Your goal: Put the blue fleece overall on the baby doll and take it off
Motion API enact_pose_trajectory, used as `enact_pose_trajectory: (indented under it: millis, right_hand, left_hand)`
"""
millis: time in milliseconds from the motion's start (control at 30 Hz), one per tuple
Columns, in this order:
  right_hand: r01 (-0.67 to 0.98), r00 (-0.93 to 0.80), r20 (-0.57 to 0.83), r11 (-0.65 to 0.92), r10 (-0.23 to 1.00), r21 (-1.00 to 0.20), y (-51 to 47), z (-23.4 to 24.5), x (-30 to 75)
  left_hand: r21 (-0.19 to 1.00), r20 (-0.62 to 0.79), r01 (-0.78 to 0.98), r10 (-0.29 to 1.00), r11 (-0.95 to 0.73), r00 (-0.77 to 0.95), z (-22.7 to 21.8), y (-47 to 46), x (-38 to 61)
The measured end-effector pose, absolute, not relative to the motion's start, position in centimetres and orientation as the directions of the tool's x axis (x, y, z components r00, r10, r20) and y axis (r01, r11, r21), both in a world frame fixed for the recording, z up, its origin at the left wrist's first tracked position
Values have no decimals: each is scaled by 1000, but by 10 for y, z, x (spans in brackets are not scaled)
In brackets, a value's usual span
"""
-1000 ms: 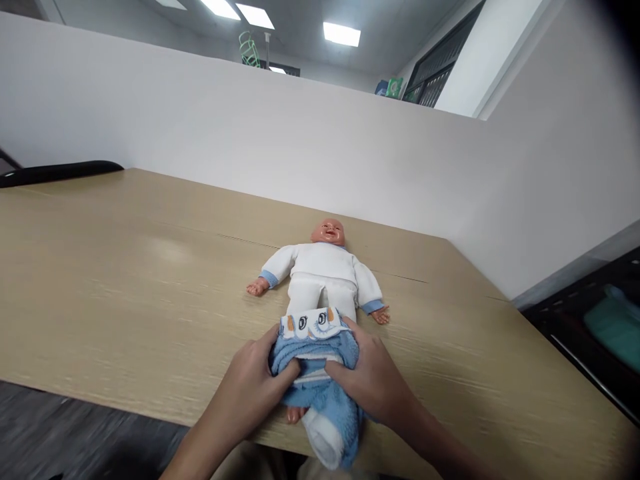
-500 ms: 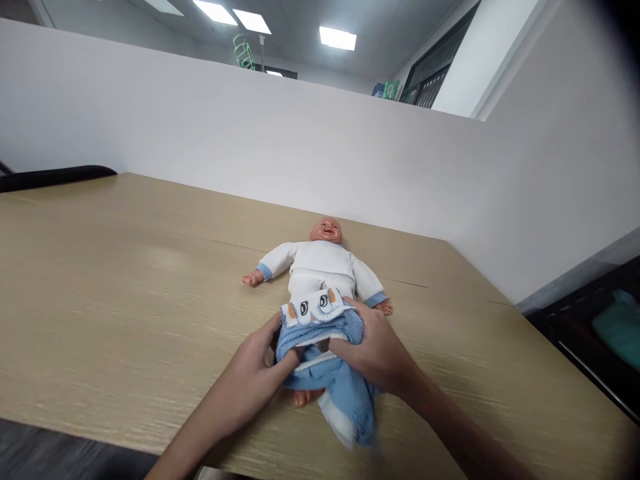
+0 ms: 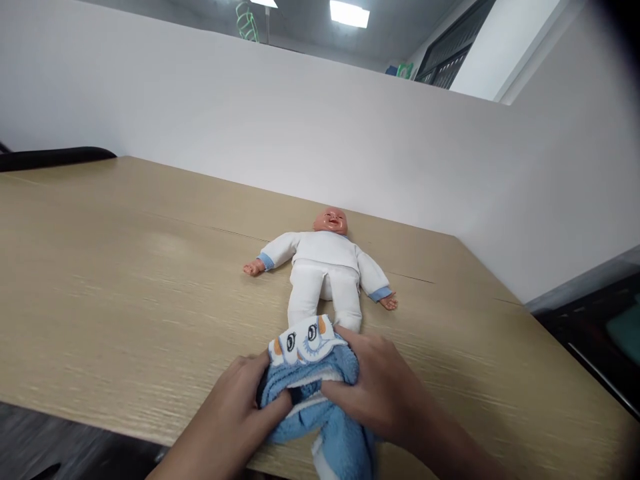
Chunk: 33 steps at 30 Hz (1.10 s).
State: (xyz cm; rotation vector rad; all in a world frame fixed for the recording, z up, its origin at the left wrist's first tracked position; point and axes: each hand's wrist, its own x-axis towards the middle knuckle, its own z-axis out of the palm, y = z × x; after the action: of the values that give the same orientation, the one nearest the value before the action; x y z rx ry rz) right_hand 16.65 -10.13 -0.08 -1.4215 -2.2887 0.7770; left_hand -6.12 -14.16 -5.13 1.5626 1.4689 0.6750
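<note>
A baby doll (image 3: 325,250) in a white top and white legs with blue cuffs lies on its back, head away from me and arms spread. In front of its legs I hold a blue fleecy doll garment (image 3: 345,440) with a white band showing embroidered eyes. My left hand (image 3: 240,400) grips its left side, thumb inside the opening. On the other side my right hand (image 3: 377,383) grips the opposite edge, thumb also in the opening. The garment hides the doll's feet.
The doll lies on a light wood table (image 3: 150,287), whose front edge is close to me. A white partition (image 3: 280,133) rises behind it. A black chair back (image 3: 57,157) shows at far left, and a dark object (image 3: 600,327) stands beyond the right edge.
Both hands have drawn the garment toward me and slightly left, uncovering more of the doll's legs. The opening is still held apart. The view has tipped downward a little.
</note>
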Motion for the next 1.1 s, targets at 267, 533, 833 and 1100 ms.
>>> enact_pose_trajectory:
  millis: [267,533,833,1100]
  right_hand:
    - [607,-475,9,336,880,-721,-102,2,167]
    - [624,-450,15,326,893,-710,-98,6,161]
    - [575,-481,-5,312,876,-756,-101,11,156]
    - [611,-518,0,370,855,-700,-99,6,158]
  left_hand:
    - [889,55,431,972,-152,229,-60,-140,-67]
    - [931,-58,363,978,-20,200,-61,-139,-62]
    - [856,-40,508,968,-95,249,-45,-145,-69]
    - [757,-18,624,948,-196,319,-50,-136,-67]
